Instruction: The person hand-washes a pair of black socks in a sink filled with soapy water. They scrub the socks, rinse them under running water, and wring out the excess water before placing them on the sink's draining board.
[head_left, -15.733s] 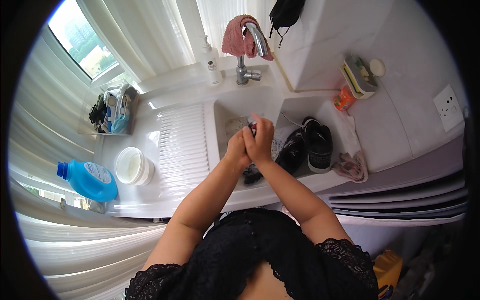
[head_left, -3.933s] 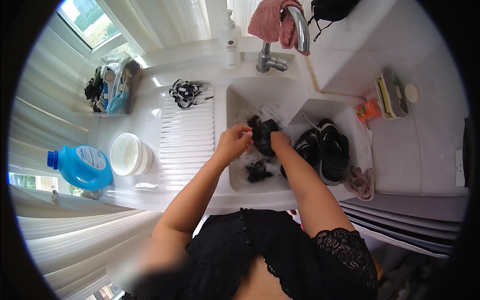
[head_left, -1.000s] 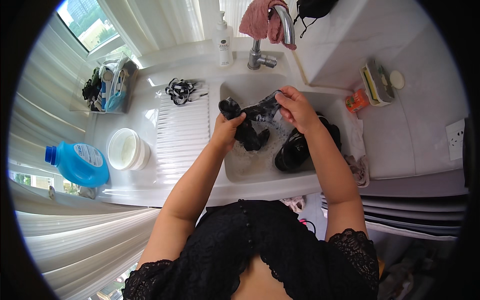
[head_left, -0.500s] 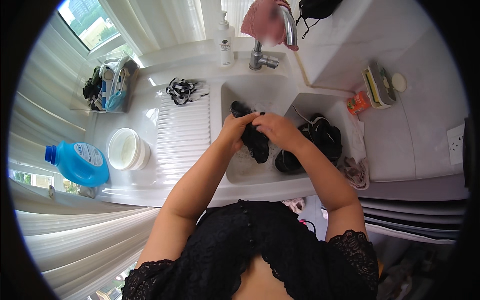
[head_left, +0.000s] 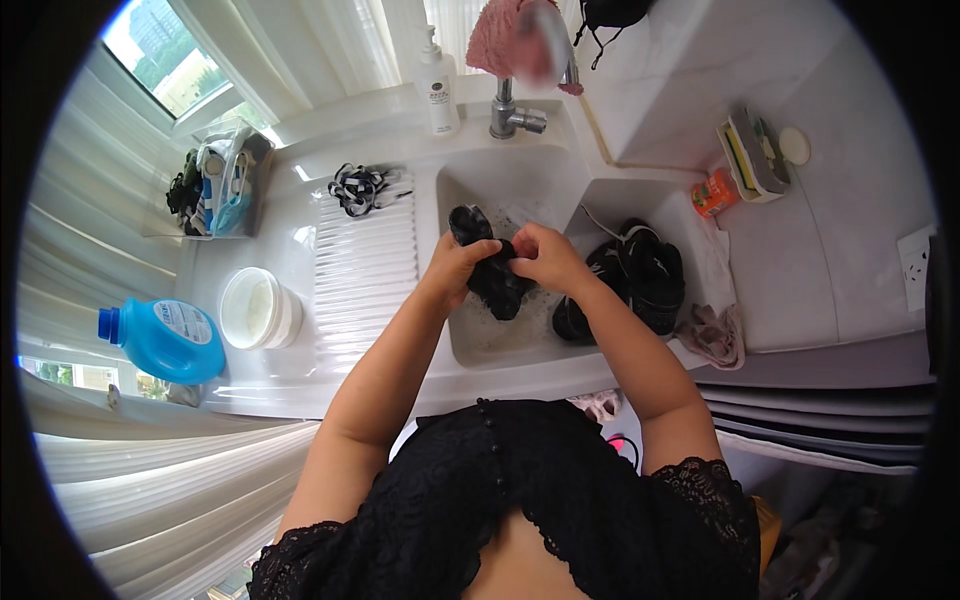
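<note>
The white sink (head_left: 540, 383) holds black shoes (head_left: 655, 270), partly hidden by the right forearm (head_left: 625, 345). Over its left basin (head_left: 480, 345), bunched black cloth (head_left: 492, 285) slants lengthwise from upper left to lower right; the left hand (head_left: 458, 265), fingers hidden beneath, clasps its middle, while the right hand (head_left: 548, 258) pinches its right edge.

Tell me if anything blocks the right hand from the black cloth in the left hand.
Nothing visible does: the right hand is right at the near edge of the black cloth, which the left hand grips. The black shoes sit farther right, not between them.
</note>
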